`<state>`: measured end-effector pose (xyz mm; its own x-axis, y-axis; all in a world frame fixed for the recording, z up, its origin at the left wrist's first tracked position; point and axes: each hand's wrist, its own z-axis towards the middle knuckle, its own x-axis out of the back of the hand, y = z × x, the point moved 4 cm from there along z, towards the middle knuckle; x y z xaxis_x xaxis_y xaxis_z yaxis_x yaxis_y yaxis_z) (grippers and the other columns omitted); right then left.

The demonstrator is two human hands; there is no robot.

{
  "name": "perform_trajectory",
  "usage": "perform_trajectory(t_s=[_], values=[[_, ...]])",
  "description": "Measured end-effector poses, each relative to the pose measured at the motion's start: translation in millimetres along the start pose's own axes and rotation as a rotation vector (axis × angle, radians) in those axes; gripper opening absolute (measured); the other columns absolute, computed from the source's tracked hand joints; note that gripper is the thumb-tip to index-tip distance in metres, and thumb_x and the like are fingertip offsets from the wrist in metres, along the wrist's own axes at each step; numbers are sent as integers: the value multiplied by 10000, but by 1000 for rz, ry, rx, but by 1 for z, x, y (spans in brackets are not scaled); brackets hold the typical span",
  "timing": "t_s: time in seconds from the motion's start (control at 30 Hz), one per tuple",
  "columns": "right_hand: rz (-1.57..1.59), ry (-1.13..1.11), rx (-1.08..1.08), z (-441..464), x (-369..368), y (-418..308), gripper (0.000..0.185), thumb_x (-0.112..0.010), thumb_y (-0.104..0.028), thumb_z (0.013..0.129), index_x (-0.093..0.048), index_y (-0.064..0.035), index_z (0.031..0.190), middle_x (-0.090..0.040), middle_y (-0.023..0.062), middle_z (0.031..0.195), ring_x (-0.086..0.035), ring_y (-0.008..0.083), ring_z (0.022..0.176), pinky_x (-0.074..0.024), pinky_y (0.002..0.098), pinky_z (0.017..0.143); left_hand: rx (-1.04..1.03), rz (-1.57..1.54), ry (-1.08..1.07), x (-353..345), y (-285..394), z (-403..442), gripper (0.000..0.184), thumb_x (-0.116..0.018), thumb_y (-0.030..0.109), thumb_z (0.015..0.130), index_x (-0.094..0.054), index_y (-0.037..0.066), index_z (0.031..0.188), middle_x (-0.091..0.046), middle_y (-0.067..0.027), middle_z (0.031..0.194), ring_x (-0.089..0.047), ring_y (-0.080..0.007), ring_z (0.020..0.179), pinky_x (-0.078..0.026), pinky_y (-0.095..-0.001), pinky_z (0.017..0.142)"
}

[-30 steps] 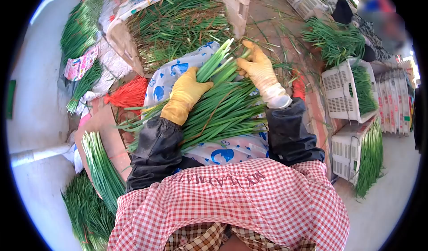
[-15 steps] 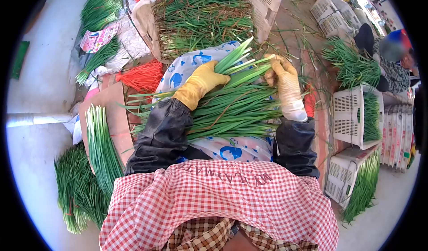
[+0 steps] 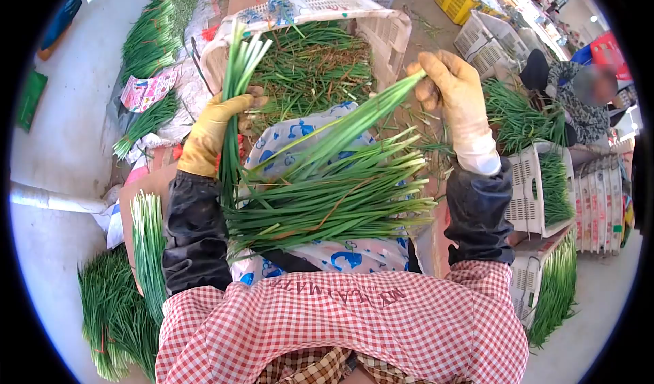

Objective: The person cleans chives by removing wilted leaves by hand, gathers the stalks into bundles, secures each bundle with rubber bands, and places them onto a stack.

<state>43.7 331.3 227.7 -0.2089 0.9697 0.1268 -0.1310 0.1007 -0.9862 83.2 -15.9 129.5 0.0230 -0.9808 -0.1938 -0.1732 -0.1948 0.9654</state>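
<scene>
- While the left hand (image 3: 216,128) has its fingers wrapped around 1 upright bunch of stalks (image 3: 238,70), pale ends rise above them.
- The right hand (image 3: 454,87) pinches a thin spray (image 3: 357,123), probably several stalks, between its fingertips.
- Below both hands' fingers, a loose pile (image 3: 320,210) covers patterned plastic (image 3: 347,258).
- Beyond them stands a white crate (image 3: 394,40).

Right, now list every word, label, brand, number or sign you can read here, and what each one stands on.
"MY PLAYMATE": upside down on the red-checked smock; creases distort some letters, so the reading is likely rather than certain.
Pink-and-white printed sheet: print too small to read.
Stacked crates at the right: red marks, too blurred to read.
No number can be made out.
</scene>
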Motion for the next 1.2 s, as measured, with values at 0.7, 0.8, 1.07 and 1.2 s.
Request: perform_trajectory(t_s=[0.7,0.8,1.07,1.2], values=[[-145,-140,-113,-14,-89,55,565,-487,-552,940,-569,-56,1198,-582,23,713,-507,101,523,-404,231,468,-108,-59,-187,-65,1,4,218,-736,87,803,-622,39,983,-596,3,708,-493,-62,506,-368,-211,440],[-140,-446,-315,-60,-127,74,435,-467,-440,983,-534,-125,1275,-586,33,768,-506,80,552,-420,207,518,-111,-118,-108,-48,-5,11,192,-722,85,808,-640,36,975,-608,-5,705,-501,-76,510,-371,-217,453],[-597,-1092,-604,-99,-89,84,311,-522,-341,944,-689,-85,999,-637,34,682,-582,102,589,-464,237,497,-73,-285,-84,-22,-1,6,210,-729,198,823,-636,40,927,-601,-23,659,-464,-103,447,-358,-243,436],[-375,-553,-350,-47,-63,13,357,-551,-378,944,-665,-88,1117,-660,21,797,-567,76,607,-445,219,503,-24,-281,-165,-30,-2,6,267,-693,221,858,-613,51,1047,-631,-46,821,-434,-90,465,-357,-224,433]])
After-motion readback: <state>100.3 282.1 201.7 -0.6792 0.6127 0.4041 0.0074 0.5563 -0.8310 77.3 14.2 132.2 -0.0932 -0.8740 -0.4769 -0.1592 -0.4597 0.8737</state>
